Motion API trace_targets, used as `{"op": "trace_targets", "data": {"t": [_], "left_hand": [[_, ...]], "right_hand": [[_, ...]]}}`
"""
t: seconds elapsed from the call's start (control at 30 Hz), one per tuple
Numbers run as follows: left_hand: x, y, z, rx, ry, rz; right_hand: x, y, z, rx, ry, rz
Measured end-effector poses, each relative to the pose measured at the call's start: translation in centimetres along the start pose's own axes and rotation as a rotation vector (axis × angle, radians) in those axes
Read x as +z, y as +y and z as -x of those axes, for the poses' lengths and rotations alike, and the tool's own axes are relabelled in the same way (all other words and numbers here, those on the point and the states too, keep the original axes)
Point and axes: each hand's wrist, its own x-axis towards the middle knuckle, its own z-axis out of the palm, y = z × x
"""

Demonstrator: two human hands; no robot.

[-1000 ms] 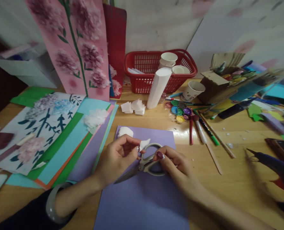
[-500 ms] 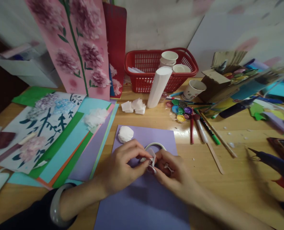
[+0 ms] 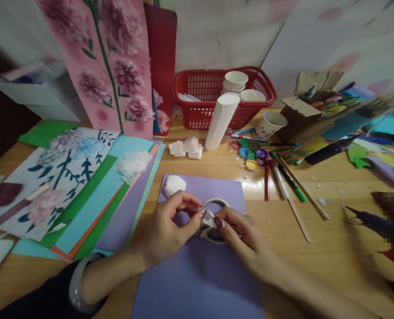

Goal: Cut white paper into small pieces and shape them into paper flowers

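Over a purple sheet of paper (image 3: 200,283), my left hand (image 3: 170,230) and my right hand (image 3: 239,232) meet at a small folded piece of white tissue paper (image 3: 208,218), both pinching it with closed fingertips. Scissors with grey handles (image 3: 213,203) lie on the sheet under my right hand, mostly hidden. A white tissue ball (image 3: 174,184) rests at the sheet's far left corner. My left wrist wears a pale bangle (image 3: 75,283).
Stacked coloured papers and a flower picture (image 3: 60,177) lie left. A tall pink flower panel (image 3: 117,66) leans behind. A red basket (image 3: 200,104) with paper cups, a white tube (image 3: 221,119), paint pots (image 3: 251,155), markers and a glue gun (image 3: 379,223) stand to the right.
My right hand let go of the scissors, which now lie on the purple sheet. Both hands came together on the small tissue piece.
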Motion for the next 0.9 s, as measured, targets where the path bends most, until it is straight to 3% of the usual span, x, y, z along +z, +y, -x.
{"op": "trace_targets", "data": {"t": [0.37, 0.57, 0.73, 0.9], "left_hand": [[0.01, -0.74, 0.20, 0.102, 0.054, -0.036], [0.18, -0.05, 0.04, 0.123, -0.038, -0.083], [0.34, -0.08, -0.19, 0.062, -0.011, 0.000], [0.37, -0.55, -0.49, 0.051, 0.019, 0.101]], "right_hand": [[-0.19, -0.16, -0.36, -0.026, 0.033, 0.006], [0.18, 0.06, -0.43, -0.007, -0.011, -0.049], [0.37, 0.42, -0.45, -0.039, 0.038, -0.039], [-0.23, -0.51, -0.98, -0.138, 0.126, 0.117]]}}
